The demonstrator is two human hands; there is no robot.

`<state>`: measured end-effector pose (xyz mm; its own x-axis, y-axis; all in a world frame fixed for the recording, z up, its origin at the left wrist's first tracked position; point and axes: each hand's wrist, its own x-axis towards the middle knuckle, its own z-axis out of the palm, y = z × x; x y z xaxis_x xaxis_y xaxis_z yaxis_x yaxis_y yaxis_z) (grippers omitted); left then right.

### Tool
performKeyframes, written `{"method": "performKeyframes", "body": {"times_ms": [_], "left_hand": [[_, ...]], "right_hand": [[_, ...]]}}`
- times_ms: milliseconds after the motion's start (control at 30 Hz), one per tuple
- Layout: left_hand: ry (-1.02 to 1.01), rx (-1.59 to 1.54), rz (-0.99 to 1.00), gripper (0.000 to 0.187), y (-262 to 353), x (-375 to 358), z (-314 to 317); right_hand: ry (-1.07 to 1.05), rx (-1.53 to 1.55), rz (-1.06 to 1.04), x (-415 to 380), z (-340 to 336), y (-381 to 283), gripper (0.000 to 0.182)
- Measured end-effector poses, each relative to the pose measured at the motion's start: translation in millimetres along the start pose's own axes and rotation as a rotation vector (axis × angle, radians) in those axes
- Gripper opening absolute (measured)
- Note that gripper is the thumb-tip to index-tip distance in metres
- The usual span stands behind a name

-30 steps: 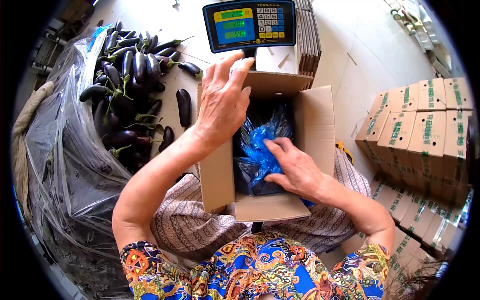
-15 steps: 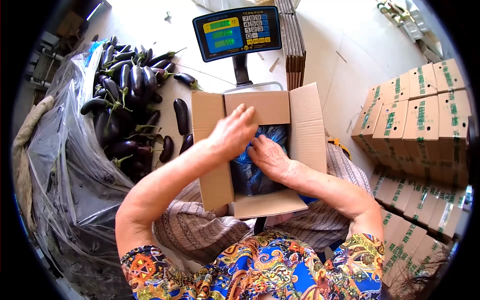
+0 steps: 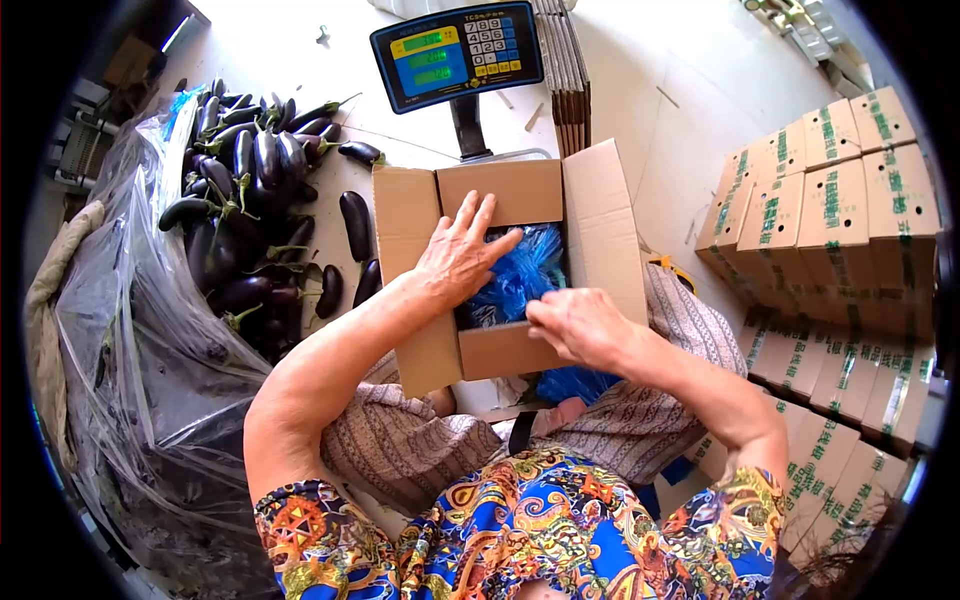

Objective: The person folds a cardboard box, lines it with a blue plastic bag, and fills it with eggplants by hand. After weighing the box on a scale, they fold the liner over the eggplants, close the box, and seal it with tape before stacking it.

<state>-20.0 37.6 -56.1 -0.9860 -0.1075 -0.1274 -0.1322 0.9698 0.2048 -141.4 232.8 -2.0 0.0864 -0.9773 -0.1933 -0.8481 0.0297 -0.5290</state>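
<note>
An open cardboard box sits on the scale in front of me, with a bunched blue plastic bag inside. My left hand is open, fingers spread, over the box's left side; its fingertips lie at the back flap and one finger is near the bag. My right hand has its fingers curled round the top edge of the front flap, which stands raised. What the bag holds is hidden.
The scale's display rises behind the box. On the left, eggplants lie piled beside clear plastic sheeting. Flattened cardboard stands behind; taped boxes are stacked at right. More blue plastic lies below the box.
Both hands have left the middle of the bag. My left hand has spread its fingers; the right has moved toward me to the front flap, which has swung up. The display's digits have changed.
</note>
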Motion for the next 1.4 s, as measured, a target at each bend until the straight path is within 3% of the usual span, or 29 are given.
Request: {"method": "performKeyframes", "body": {"times_ms": [100,133,200,267,367,433,500,533,600,700,767,800,900,933,1000,1033,1067,1100,1167,1300,1400], "left_hand": [[-0.03,-0.055,0.003,0.069,-0.7,-3.1,0.2],[-0.047,-0.101,-0.033,0.069,3.0,-4.2,-2.1],[-0.077,-0.19,-0.093,0.072,10.6,-3.8,-9.9],[-0.08,-0.078,0.0,0.082,9.6,-7.3,-0.6],[-0.105,-0.022,0.018,0.098,11.0,-9.2,7.3],[-0.157,-0.01,0.002,0.098,13.3,-5.9,0.1],[-0.16,-0.02,0.008,0.099,12.4,-6.4,0.6],[-0.17,-0.016,0.007,0.1,13.1,-6.3,-0.5],[-0.153,-0.019,0.012,0.1,9.8,-3.7,-2.0],[-0.103,-0.047,0.029,0.101,6.2,-9.4,10.5],[-0.046,-0.051,0.042,0.103,2.4,-7.0,21.7],[-0.111,-0.03,0.013,0.099,8.4,-2.8,9.0],[-0.184,-0.148,0.008,0.085,-5.7,-0.2,-17.6],[-0.039,-0.245,0.012,0.075,-13.9,-10.2,-37.3],[0.42,-0.037,-0.088,0.06,-33.6,-23.9,-51.0],[0.539,-0.003,-0.163,0.056,-45.1,-30.2,-58.6],[0.616,-0.156,-0.249,0.059,-63.1,-34.0,-53.5],[0.619,-0.327,-0.394,0.064,-72.3,-38.8,-44.0],[0.581,-0.829,-0.478,0.071,-75.9,-38.9,-25.6],[0.655,-0.876,-0.359,0.076,-31.0,4.5,-17.9],[0.669,-0.893,-0.321,0.076,-7.9,29.8,-24.7]], "right_hand": [[0.111,-0.157,0.081,22.9,10.4,15.2,0.037],[-0.008,-0.199,0.215,31.8,19.2,20.7,0.046],[-0.025,-0.189,0.266,34.0,23.6,21.6,0.05],[-0.011,-0.213,0.288,28.0,20.2,17.5,0.054],[0.328,-0.364,0.094,6.9,-14.5,8.2,0.058],[0.738,-0.342,0.221,-6.8,-31.9,27.9,0.052],[0.825,0.118,0.582,-25.9,-27.9,67.8,0.045],[0.694,0.69,0.729,-30.7,-29.3,74.5,0.048],[0.675,0.565,0.486,-30.6,-2.9,41.4,0.054],[0.809,0.358,0.289,11.3,53.2,2.3,0.067],[0.582,-0.152,0.271,23.9,64.7,-10.1,0.076],[0.494,-0.223,0.189,28.1,83.4,-4.6,0.08],[0.497,-0.086,0.122,23.3,80.7,7.7,0.077],[0.472,-0.126,0.021,13.5,72.6,15.4,0.07],[0.385,-0.205,-0.09,-2.4,61.8,23.6,0.064],[0.341,-0.24,-0.149,-5.8,60.7,24.8,0.061],[0.376,-0.24,-0.123,-2.1,62.5,23.7,0.054],[0.368,-0.271,-0.096,0.9,65.4,21.9,0.052],[0.35,-0.334,-0.044,5.9,71.9,19.0,0.048],[0.418,-0.235,-0.077,14.5,67.1,17.0,0.048],[0.518,-0.065,0.0,13.9,61.7,19.5,0.064]]}}
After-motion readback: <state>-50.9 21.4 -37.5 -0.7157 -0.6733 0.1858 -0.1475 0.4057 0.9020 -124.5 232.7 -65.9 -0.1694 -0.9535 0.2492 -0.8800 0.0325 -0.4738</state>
